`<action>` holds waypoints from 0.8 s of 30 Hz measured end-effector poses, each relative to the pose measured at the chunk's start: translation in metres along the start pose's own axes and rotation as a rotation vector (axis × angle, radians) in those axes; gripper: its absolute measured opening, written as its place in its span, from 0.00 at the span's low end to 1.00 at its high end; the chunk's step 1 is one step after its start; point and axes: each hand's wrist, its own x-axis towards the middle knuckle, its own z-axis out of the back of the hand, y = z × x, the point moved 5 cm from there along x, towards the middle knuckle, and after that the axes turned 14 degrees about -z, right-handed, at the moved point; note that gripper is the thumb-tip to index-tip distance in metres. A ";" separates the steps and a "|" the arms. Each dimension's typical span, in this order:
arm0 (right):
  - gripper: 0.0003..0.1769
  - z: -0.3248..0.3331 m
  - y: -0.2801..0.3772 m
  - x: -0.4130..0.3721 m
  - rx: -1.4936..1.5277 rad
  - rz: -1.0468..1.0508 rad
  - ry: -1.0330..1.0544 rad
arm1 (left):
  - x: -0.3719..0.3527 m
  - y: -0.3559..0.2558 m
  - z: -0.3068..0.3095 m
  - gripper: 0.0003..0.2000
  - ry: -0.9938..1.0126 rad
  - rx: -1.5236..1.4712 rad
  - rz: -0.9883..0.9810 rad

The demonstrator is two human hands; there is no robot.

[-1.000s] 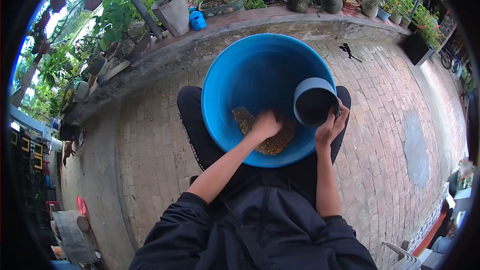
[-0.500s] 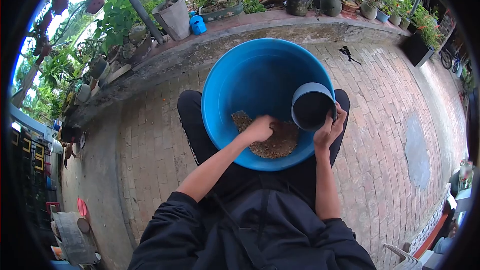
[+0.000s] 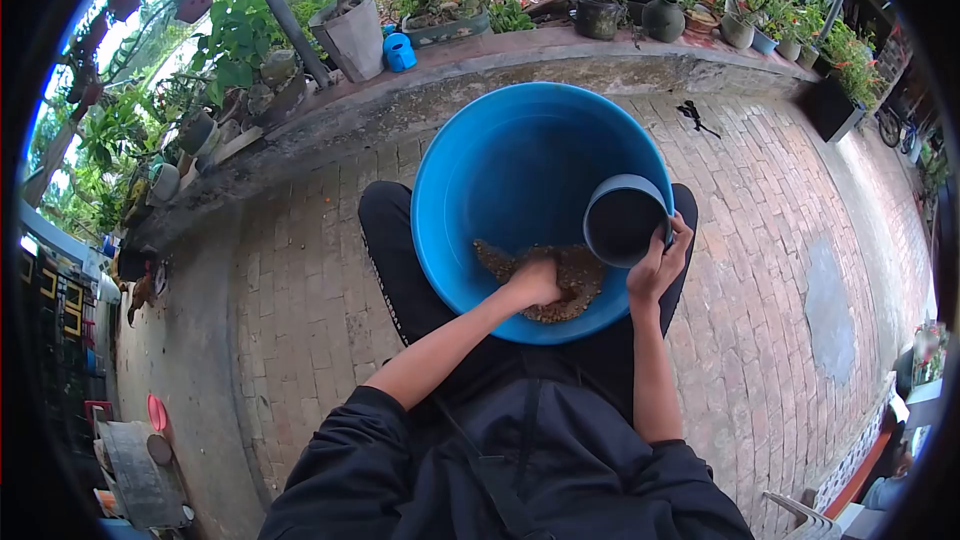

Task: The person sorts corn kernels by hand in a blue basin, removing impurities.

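A large blue plastic tub [image 3: 455, 165] rests tilted between the person's knees. A mound of brown grain-like pieces [image 3: 585, 275] lies along its near inner wall. My left hand [image 3: 535, 282] reaches down into the mound, its fingertips hidden among the pieces. On the right, my right hand [image 3: 655, 265] is closed on a grey round container [image 3: 622, 182], thumb at its rim and fingers on the outside. The container is tilted over the tub's right side with its dark mouth turned toward me; I cannot make out anything inside.
Beyond the tub, a low ledge [image 3: 480, 65] carries several potted plants and a blue watering can [image 3: 399, 50]. Brick paving [image 3: 750, 270] surrounds the seated person. A chicken [image 3: 142, 292] stands far left, and a dark object [image 3: 697, 118] lies beyond the tub.
My left hand has moved toward me and to the right, deeper into the pieces, and the mound has changed shape. My right hand keeps the container in nearly the same place.
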 end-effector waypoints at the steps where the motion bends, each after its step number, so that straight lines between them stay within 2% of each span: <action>1: 0.09 0.000 0.000 0.000 0.003 0.002 0.002 | 0.008 0.007 -0.006 0.28 0.042 -0.050 -0.040; 5: 0.09 0.000 0.000 0.001 -0.016 -0.021 0.002 | 0.023 0.017 0.007 0.26 0.074 -0.026 -0.036; 7: 0.11 0.000 0.001 -0.001 -0.073 -0.035 0.007 | 0.009 0.002 0.048 0.19 -0.180 0.033 -0.126; 9: 0.14 -0.001 -0.001 -0.001 -0.129 -0.047 0.014 | -0.020 -0.022 0.098 0.15 -0.390 0.175 0.019; 11: 0.20 -0.005 0.009 -0.003 -0.225 0.201 -0.047 | -0.044 -0.019 0.124 0.16 -0.746 0.668 -0.100; 12: 0.20 -0.006 0.012 -0.006 -0.223 0.203 -0.045 | -0.056 -0.014 0.132 0.20 -0.816 0.825 -0.038; 13: 0.22 -0.008 0.024 -0.014 -0.404 0.316 -0.069 | -0.067 -0.018 0.141 0.23 -0.884 0.982 0.027; 14: 0.24 -0.013 0.033 -0.020 -0.585 0.431 -0.093 | -0.068 -0.016 0.144 0.23 -0.887 0.981 0.031; 16: 0.25 -0.018 0.033 -0.027 -0.600 0.454 -0.033 | -0.074 -0.011 0.154 0.34 -1.032 0.928 0.125; 17: 0.25 -0.022 0.032 -0.028 -0.613 0.478 0.019 | -0.073 -0.009 0.158 0.34 -1.038 0.920 0.127; 18: 0.28 -0.026 0.029 -0.029 -0.569 0.441 0.114 | -0.070 0.008 0.162 0.34 -0.971 0.608 0.282; 19: 0.28 -0.027 0.026 -0.030 -0.572 0.451 0.113 | -0.069 0.026 0.161 0.34 -0.885 0.297 0.424; 22: 0.34 -0.046 0.013 -0.039 -0.540 0.416 0.449 | -0.072 0.037 0.164 0.31 -0.931 0.411 0.308; 24: 0.35 -0.048 0.010 -0.041 -0.582 0.451 0.434 | -0.078 0.035 0.163 0.30 -0.941 0.431 0.248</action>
